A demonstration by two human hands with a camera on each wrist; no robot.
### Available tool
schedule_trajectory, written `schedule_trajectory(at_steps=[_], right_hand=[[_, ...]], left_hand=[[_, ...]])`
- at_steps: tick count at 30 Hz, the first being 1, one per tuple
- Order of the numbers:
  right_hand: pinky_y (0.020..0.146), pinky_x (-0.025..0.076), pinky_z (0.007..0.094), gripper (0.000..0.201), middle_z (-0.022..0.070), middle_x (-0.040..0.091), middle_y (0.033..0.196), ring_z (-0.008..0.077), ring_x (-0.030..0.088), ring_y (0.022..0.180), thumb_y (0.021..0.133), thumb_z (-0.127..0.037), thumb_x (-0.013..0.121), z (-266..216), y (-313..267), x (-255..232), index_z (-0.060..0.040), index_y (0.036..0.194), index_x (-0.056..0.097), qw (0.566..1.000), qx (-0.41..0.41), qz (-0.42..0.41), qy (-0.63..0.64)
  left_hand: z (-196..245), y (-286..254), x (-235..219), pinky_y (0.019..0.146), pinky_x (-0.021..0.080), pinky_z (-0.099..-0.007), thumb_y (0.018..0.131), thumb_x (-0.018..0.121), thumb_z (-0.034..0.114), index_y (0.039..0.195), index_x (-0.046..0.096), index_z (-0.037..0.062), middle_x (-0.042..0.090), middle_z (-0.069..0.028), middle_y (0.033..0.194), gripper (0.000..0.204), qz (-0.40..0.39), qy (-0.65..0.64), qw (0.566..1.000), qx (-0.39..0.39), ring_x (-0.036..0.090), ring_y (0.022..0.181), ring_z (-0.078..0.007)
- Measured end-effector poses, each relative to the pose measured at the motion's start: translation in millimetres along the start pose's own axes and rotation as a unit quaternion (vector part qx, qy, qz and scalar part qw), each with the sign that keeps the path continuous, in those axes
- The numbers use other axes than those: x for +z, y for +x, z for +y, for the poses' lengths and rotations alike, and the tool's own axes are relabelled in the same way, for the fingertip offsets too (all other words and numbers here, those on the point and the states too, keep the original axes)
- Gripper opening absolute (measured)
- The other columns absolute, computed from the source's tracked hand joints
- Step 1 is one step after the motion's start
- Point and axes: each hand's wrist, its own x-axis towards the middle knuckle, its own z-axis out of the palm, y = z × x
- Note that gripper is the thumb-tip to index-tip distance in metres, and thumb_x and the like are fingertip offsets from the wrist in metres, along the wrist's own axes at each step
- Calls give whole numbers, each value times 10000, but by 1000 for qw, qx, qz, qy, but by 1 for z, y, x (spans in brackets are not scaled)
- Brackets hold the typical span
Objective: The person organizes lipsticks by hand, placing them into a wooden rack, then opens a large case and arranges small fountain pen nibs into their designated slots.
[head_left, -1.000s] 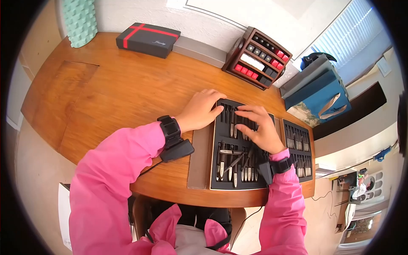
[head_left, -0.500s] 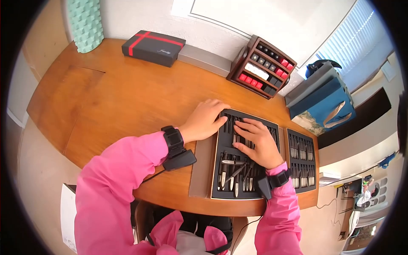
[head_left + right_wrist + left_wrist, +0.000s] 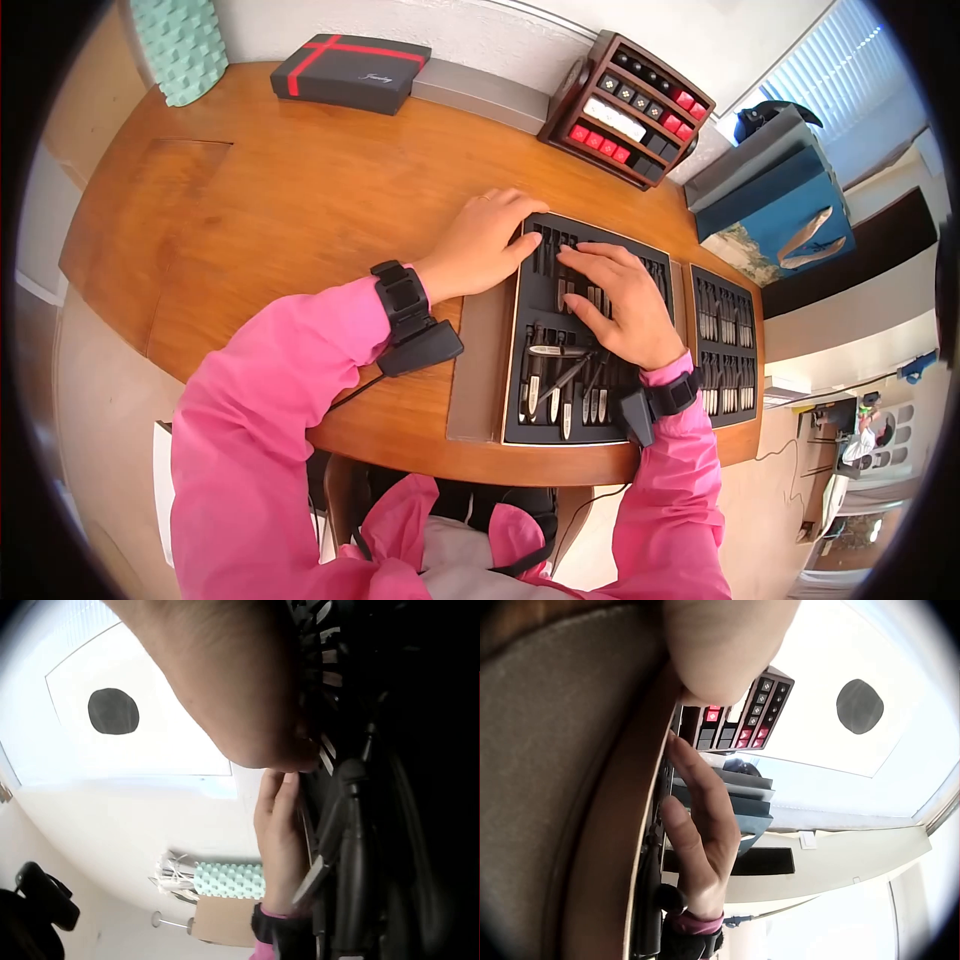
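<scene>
A shallow box (image 3: 514,370) with a black slotted tray lies on the table, holding several slim black-and-silver pieces (image 3: 567,421). Some lie aslant across the others, one silver-ended piece (image 3: 560,351) nearly crosswise. My left hand (image 3: 480,245) rests at the box's upper left corner, its thumb over the rim. Over the tray's upper half, my right hand (image 3: 630,305) bends its fingers downward. Its thumb is right at a silver-ended piece in the upper row, and the forefinger touches down farther up. In the left wrist view, a gap separates the right thumb (image 3: 676,814) from the forefinger.
A second tray of similar pieces (image 3: 724,345) stands to the right. Along the back are a black gift box (image 3: 350,75) with red ribbon, a wooden rack (image 3: 630,110) of red and black cubes, a blue bag (image 3: 775,215) and a mint vase (image 3: 180,50).
My right hand dips lower over the tray's upper half, then its thumb and forefinger spread slightly. The left hand stays at the corner. The head view shifts a little.
</scene>
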Motion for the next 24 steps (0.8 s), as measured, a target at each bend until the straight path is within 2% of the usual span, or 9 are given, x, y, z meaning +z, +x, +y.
schedule_trajectory(at_steps=[1,3,5,6,7,10,13,21,24], right_hand=[[1060,439,441,440,159,631,1326,362,564,1231,863,-150,717,0,-2,0,-38,1282,644,998,37,7,43],[1072,426,443,484,170,617,1330,363,558,1247,856,-111,722,10,-6,3,-58,1324,615,996,28,19,84],[1082,415,432,472,161,632,1304,345,555,1267,835,-81,742,10,-11,-2,-57,1294,634,986,20,63,155],[1042,432,416,391,133,666,1226,307,581,1217,789,-27,748,6,-11,-10,-63,1176,707,982,21,76,173],[1042,432,416,391,133,666,1226,307,581,1217,789,-27,748,6,-16,-20,-63,1176,707,982,23,76,171],[944,448,393,320,61,696,1053,247,600,1038,678,63,714,3,-30,-44,-88,954,777,980,1,-23,198],[947,452,385,290,60,676,1026,269,591,1031,657,39,734,5,-39,-40,-90,916,760,975,16,-79,205],[926,460,379,205,55,650,990,281,578,1017,651,2,765,20,-43,-34,-66,838,717,975,36,-104,192],[857,485,342,202,40,678,946,228,608,943,672,-8,784,27,-45,-41,-58,859,729,970,-1,-101,221]], left_hand=[[0,0,1,988,427,-448,953,628,199,1287,599,76,608,-138,1236,358,0,-2,1000,1,549,1161,-354],[0,0,1,1003,420,-455,948,624,211,1238,615,49,621,-148,1210,332,16,-14,1000,4,554,1163,-355],[-2,0,0,995,424,-448,955,622,204,1264,605,59,614,-144,1222,342,7,-14,1000,0,553,1157,-352],[-2,0,1,987,428,-441,962,620,197,1290,596,69,608,-140,1234,353,-2,-15,1000,-6,552,1151,-349],[0,-1,0,987,428,-441,962,620,197,1290,596,69,608,-140,1234,353,-3,-17,1000,-4,552,1151,-349],[2,1,-3,999,423,-442,967,610,189,1287,595,63,609,-139,1230,344,-25,-16,999,-23,550,1167,-344],[2,1,-3,1020,415,-441,968,604,184,1286,594,56,607,-136,1242,343,-20,-10,1000,-11,544,1194,-338],[5,2,-4,1019,412,-457,960,614,205,1271,602,65,619,-133,1219,341,-15,-13,1000,-13,536,1194,-354],[8,2,-8,1053,396,-446,964,602,193,1292,594,53,604,-149,1276,357,-36,-3,999,-34,525,1234,-352]])
